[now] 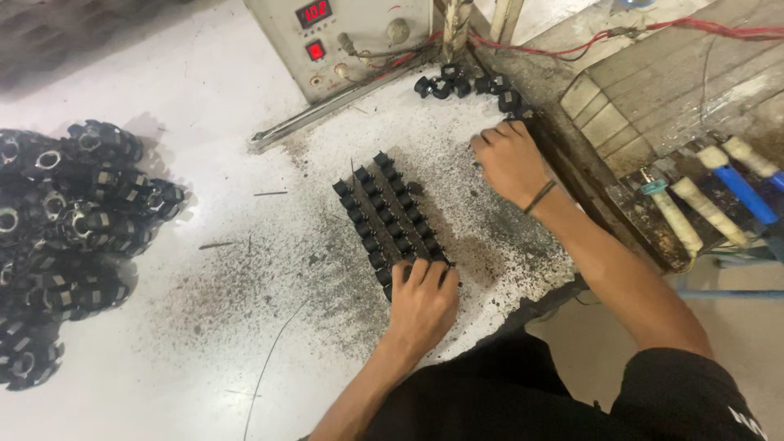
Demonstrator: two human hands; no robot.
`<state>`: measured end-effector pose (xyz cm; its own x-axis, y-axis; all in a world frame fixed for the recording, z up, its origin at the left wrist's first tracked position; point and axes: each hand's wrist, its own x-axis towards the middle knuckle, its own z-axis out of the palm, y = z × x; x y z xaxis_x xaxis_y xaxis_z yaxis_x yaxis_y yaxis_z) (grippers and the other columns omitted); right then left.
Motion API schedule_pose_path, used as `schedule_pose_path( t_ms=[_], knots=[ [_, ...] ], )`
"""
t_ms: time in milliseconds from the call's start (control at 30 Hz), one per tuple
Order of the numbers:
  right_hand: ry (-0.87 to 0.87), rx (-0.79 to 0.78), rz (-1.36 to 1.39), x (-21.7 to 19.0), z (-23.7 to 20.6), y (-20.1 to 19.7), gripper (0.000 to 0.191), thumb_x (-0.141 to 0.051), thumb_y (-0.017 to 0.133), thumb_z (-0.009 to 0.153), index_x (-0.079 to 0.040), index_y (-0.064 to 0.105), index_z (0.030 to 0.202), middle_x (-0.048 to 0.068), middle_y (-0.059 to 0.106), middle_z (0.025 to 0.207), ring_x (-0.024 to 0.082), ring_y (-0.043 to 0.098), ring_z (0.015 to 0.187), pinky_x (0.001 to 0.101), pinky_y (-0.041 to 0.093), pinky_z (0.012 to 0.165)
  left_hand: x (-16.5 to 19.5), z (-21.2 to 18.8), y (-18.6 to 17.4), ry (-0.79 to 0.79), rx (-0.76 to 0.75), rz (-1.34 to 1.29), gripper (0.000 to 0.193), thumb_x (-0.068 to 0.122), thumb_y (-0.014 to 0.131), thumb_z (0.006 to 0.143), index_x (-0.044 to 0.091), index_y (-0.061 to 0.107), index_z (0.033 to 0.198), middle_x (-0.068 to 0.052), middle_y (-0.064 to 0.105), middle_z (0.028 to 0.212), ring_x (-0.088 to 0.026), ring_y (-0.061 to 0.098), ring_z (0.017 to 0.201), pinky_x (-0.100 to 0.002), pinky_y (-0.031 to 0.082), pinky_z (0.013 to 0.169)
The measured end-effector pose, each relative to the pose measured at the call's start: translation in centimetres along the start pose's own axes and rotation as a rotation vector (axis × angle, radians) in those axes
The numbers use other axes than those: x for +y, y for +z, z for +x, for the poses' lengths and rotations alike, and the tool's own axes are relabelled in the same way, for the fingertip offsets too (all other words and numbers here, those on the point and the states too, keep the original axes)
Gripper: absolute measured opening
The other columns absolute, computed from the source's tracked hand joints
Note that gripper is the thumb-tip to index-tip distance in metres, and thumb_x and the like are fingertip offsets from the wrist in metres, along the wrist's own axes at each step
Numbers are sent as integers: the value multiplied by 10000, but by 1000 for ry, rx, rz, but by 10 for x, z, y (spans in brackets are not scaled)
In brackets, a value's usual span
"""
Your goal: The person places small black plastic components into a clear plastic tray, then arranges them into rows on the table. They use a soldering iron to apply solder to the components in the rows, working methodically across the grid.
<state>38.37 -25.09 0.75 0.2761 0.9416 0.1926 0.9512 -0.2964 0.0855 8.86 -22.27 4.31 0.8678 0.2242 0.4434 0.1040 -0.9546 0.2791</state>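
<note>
A white bench [204, 82] (speckled with dark grit) carries rows of small black parts [390, 214], a heap of black ringed parts, perhaps motor stators [61, 237], loose black pieces [469, 84] and a metered box [343, 41].

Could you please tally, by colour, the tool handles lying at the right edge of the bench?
Blue handles: 1
Cream handles: 3, counting the one partly cut off by the picture's edge
Total: 4
</note>
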Motion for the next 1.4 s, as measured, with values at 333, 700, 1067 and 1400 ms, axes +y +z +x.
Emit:
schedule_pose_path(
  t_ms=[333, 700, 1067, 1400],
  knots=[
    [24, 154, 450, -4, -61, -36, 175, -89, 730, 885, -41, 737, 1053, 156, 746, 1023, 354, 704, 895, 443, 551, 775, -10, 0, -6, -32, 41, -128, 183, 121, 742, 801, 101, 715, 980, -39, 675, 1025, -258, 590, 988, -484, 428, 905],
    [34, 242, 657, -36, -2, -23, 119, -102, 818, 852, -19, 750, 904, 145, 731, 852, 314, 702, 721, 413, 542, 660, -87, 64, -17, -82, 117, -51, 82, 157, 749, 914, 85, 742, 952, -63, 738, 1043, -251, 641, 983, -461, 468, 917],
    [-155, 416, 131, -29, 123, 2, 77, -40, 650, 848, -27, 709, 897, 128, 707, 975, 281, 717, 851, 425, 553, 737, -200, 111, 48, -268, -37, -125, 215, 148, 628, 923, 82, 747, 1090, -121, 742, 1036, -347, 679, 1030, -522, 436, 1037],
    [-179, 278, 238, -24, 90, -2, 329, 8, 647, 816, -50, 726, 1130, 114, 674, 1106, 280, 629, 1050, 436, 520, 912, -191, 127, 43, -172, 66, -160, 335, 147, 643, 872, 79, 713, 1192, -135, 730, 1102, -362, 672, 1038, -497, 439, 1028]
  ],
)
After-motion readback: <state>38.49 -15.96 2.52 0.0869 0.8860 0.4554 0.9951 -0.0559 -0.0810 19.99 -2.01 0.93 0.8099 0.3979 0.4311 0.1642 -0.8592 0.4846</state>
